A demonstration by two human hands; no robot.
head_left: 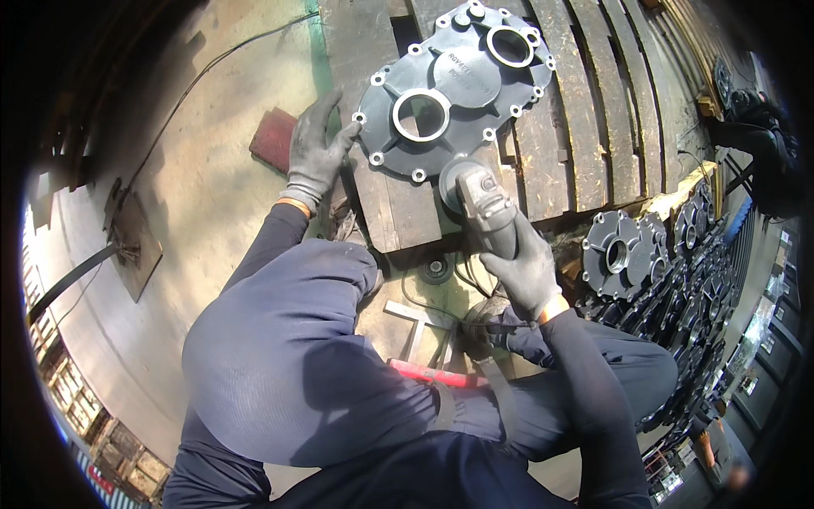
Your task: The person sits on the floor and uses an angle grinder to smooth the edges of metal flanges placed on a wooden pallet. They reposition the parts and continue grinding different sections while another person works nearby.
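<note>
A dark grey cast metal cover point(466, 76) with two large round openings and bolt holes along its rim lies flat on a wooden pallet point(585, 119). My right hand point(527, 276), in a grey glove, is wrapped round the body of an angle grinder point(485, 208). The grinder's disc is at the cover's near edge; whether it touches the metal I cannot tell. My left hand point(315, 157), gloved too, is at the cover's left edge with thumb and fingers apart. Its thumb is by a bolt hole there and seems to touch the rim.
Many similar dark covers point(623, 254) are piled at the right. A dark red block point(274, 140) lies on the floor beyond my left hand. Below the pallet are a cord, a metal frame point(415, 322) and a red bar point(437, 373). Another person point(755, 144) is at the far right.
</note>
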